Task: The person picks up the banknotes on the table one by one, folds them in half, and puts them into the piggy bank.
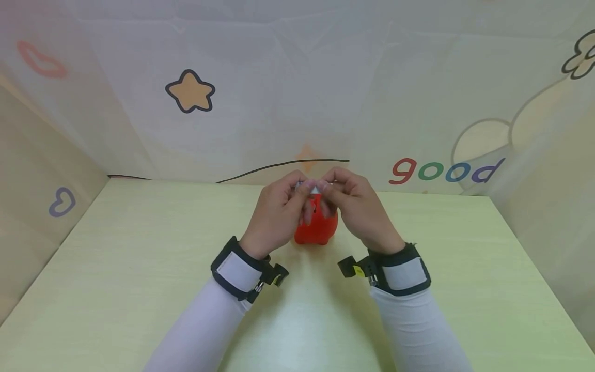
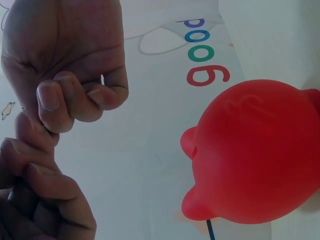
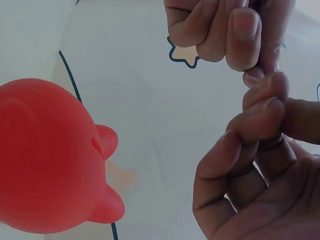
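My left hand [image 1: 277, 209] and right hand [image 1: 360, 207] meet at their fingertips, thumbs and forefingers pinching a small whitish piece [image 1: 315, 190]. Most of that piece is hidden by the fingers, and its kind is not clear. Just beyond and below them a round red piggy bank [image 1: 321, 226] stands on the table, a small dark mark on its upper side. In the left wrist view the bank [image 2: 260, 155] sits apart from both hands, two small bumps showing. The right wrist view has the bank [image 3: 47, 157] at left, with the curled fingers [image 3: 243, 40] of the left hand above.
A pale yellow-green table [image 1: 139, 268] spreads to both sides of my arms. Behind it hangs a whitish cloth backdrop [image 1: 260, 103] printed with a star [image 1: 190, 91] and the word "good" [image 1: 446, 171]. Black straps with small cameras [image 1: 400, 268] circle both wrists.
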### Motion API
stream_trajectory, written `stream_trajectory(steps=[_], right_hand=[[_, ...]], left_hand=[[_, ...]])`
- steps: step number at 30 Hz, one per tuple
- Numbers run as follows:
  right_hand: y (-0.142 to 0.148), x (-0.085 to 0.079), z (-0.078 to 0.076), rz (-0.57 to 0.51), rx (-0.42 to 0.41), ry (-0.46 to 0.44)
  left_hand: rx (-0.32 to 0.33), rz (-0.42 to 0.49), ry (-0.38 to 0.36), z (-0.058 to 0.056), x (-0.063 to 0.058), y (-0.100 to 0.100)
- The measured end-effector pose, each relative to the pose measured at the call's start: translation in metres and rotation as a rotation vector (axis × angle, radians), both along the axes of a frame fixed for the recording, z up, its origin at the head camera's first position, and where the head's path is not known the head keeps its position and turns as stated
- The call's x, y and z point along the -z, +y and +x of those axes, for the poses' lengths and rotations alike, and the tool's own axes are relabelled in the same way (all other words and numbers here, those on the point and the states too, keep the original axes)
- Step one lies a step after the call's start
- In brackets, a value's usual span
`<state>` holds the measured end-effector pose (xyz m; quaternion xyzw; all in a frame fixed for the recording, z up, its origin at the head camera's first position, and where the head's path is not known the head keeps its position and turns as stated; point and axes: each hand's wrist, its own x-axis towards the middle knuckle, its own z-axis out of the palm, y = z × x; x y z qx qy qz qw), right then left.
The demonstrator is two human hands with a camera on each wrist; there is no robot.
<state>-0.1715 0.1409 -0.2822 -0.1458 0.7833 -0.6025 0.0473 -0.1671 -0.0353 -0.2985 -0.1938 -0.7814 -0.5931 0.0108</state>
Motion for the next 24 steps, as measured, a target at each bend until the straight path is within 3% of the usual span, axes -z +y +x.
stream_trajectory(steps=[7, 14, 24], right_hand=[[0.0015, -0.0014, 0.0012, 0.016, 0.006, -0.025], [0.0025, -0.0026, 0.0013, 0.038, 0.07, -0.005], [0.0042, -0.0064, 0.0018, 0.014, 0.118, -0.033]], left_hand=[[-0.009, 0.01, -0.006, 0.0002, 0.0001, -0.001], [0.017, 0.048, -0.044, 0.0001, 0.0001, -0.0008], [-0.045, 0.047, -0.019, 0.0004, -0.0036, -0.0031]])
